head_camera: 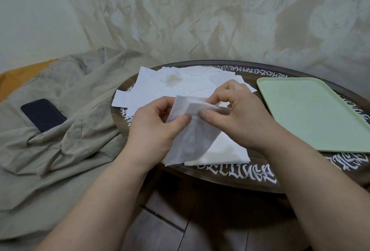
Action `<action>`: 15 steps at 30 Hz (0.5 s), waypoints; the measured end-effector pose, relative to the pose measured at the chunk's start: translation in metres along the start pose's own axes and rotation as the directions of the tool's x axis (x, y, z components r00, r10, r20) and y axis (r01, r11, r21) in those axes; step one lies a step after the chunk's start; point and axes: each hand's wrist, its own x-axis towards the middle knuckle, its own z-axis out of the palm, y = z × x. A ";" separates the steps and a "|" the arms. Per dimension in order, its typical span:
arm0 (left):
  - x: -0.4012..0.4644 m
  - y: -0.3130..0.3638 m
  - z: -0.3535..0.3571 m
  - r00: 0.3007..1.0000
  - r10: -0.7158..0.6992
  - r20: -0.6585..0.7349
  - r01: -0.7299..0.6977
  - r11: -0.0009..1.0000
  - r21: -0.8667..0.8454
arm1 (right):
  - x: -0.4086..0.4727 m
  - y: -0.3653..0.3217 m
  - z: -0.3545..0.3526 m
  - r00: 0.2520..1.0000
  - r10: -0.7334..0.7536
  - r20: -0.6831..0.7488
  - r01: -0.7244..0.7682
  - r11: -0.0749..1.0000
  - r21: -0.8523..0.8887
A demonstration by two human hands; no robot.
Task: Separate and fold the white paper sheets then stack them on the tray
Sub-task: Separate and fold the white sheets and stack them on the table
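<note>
Thin white sheet (188, 130) is being pinched by left hand (156, 126) & right hand (236, 114); pulling plies too hard is risking a tear.

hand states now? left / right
Left hand: pinching the white paper sheet.
Right hand: pinching the same sheet's top edge, peeling a layer.

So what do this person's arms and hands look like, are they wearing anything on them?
Nothing is worn as far as the view shows. The left hand and right hand are bare: no gloves, rings or watch visible. Both forearms are bare too, with no sleeves in the picture. The nails look short and unpainted.
</note>
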 end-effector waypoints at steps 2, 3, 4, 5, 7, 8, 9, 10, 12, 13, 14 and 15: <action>0.000 0.001 0.000 1.000 -0.021 -0.003 0.021 0.999 -0.026 | 0.000 0.001 0.001 1.000 -0.012 -0.020 0.011 0.998 -0.055; 0.000 0.001 0.001 0.999 -0.033 0.002 0.033 0.999 -0.034 | 0.001 0.002 0.002 0.999 -0.031 -0.041 0.028 0.996 -0.084; 0.000 0.001 0.002 0.999 -0.048 0.010 0.048 0.998 -0.045 | 0.001 0.002 0.003 0.996 -0.055 -0.075 0.046 0.992 -0.116; 0.000 0.001 0.004 0.998 -0.059 0.017 0.060 0.997 -0.051 | 0.002 0.003 0.004 0.989 -0.081 -0.122 0.063 0.987 -0.151; -0.001 0.001 0.006 0.997 -0.076 0.028 0.078 0.995 -0.066 | 0.004 0.005 0.007 0.970 -0.118 -0.214 0.075 0.977 -0.199; -0.001 0.001 0.007 0.996 -0.081 0.031 0.083 0.994 -0.077 | 0.005 0.006 0.007 0.962 -0.122 -0.243 0.073 0.977 -0.200; 0.000 0.000 0.007 0.996 -0.082 0.030 0.084 0.994 -0.075 | 0.005 0.007 0.008 0.960 -0.118 -0.256 0.071 0.980 -0.185; 0.001 -0.001 0.007 0.996 -0.083 0.021 0.084 0.994 -0.069 | 0.005 0.008 0.008 0.960 -0.112 -0.255 0.074 0.985 -0.154; 0.003 -0.004 0.005 0.996 -0.086 -0.029 0.085 0.995 -0.045 | 0.004 0.008 0.006 0.972 -0.094 -0.214 0.093 0.996 -0.016; 0.005 -0.006 0.003 0.994 -0.087 -0.060 0.085 0.996 -0.033 | 0.002 0.007 0.003 0.982 -0.084 -0.172 0.102 0.990 0.097; 0.006 -0.007 0.002 0.993 -0.090 -0.080 0.089 0.996 -0.024 | 0.001 0.006 0.001 0.990 -0.074 -0.120 0.099 0.971 0.217; 0.006 -0.008 0.000 0.992 -0.093 -0.082 0.091 0.996 -0.021 | 0.000 0.004 -0.002 0.996 -0.068 -0.064 0.085 0.946 0.313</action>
